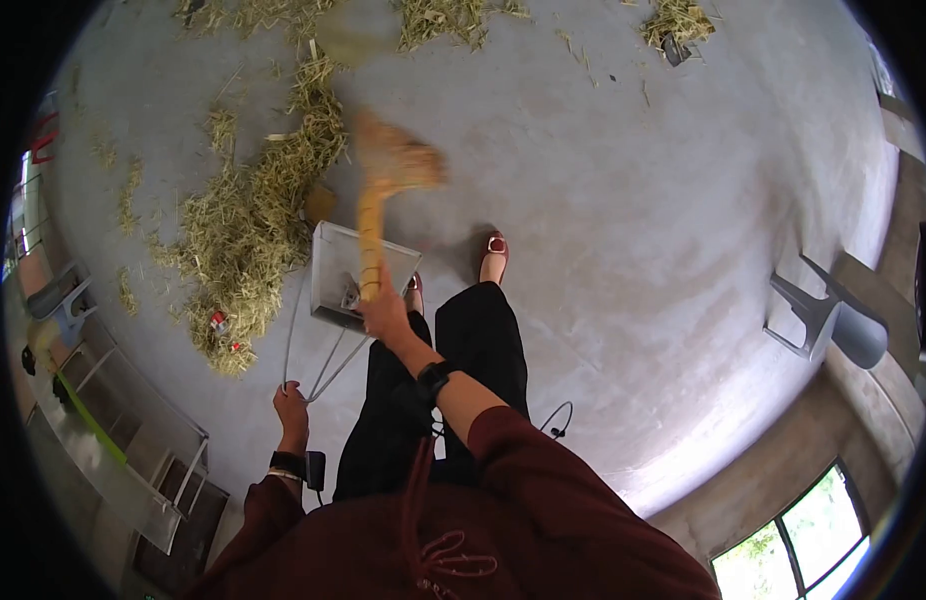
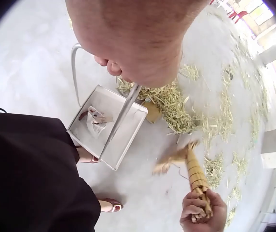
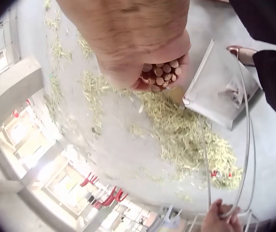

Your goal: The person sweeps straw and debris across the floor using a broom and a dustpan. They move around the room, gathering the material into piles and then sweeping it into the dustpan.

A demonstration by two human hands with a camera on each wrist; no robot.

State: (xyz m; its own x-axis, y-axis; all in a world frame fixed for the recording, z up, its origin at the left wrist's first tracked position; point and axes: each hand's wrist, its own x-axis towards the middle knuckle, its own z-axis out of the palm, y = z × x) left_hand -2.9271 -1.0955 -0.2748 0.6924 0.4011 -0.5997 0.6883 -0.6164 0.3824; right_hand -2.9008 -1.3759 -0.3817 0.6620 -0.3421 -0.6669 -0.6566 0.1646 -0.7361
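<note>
My right hand grips the bound handle of a straw hand broom, its blurred head out over the floor; the right wrist view shows the stalk ends inside the curled fingers. With my left hand I hold the bent metal rod handle of a dustpan. The pan lies in front of my feet, left of the broom handle, and a crumpled clear wrapper with brownish scraps is inside it. Beside the pan is a heap of chopped straw.
More straw lies at the far side of the floor, with a smaller clump at the far right. A grey plastic chair is on the right. Red shoes stand near the pan. A table stands at the left.
</note>
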